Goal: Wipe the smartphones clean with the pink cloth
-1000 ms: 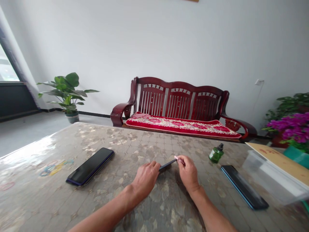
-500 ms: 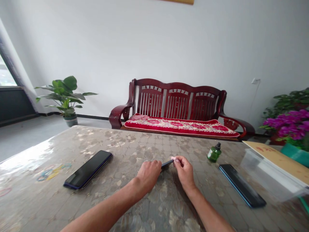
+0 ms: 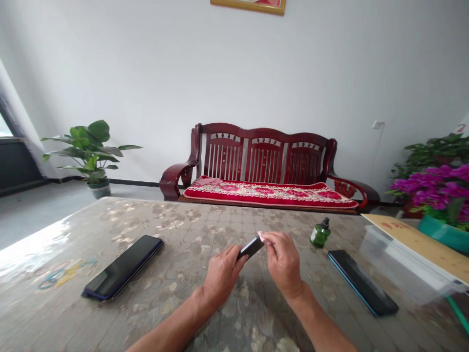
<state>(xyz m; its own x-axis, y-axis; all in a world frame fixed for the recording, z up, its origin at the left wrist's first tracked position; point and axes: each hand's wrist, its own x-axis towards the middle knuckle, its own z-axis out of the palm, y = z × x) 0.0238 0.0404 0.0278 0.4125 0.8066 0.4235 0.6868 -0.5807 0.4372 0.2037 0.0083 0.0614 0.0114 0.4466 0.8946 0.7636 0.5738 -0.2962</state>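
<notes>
At twelve o'clock over the grey-brown patterned tabletop (image 3: 205, 222), the left hand (image 3: 221, 272) grips a slim black rectangular device (image 3: 251, 248), seemingly steadying it so its two-o'clock end meets the small pinkish-white wad (image 3: 261, 236) the right hand (image 3: 285, 261) pinches.

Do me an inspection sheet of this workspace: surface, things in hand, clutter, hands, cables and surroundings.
Surface: table with a shiny patterned cover.
Things in hand: dark flat slab, possibly a phone; pale tissue at its far end.
Clutter: left phone and rubber bands on the left; green bottle, right phone and clear box on the right.
Hands: left hand grips the slab; right hand pinches the tissue.
Cables: thin cord hanging from the wall socket.
Surroundings: wooden bench beyond the table, potted plant left, purple flowers right.
</notes>
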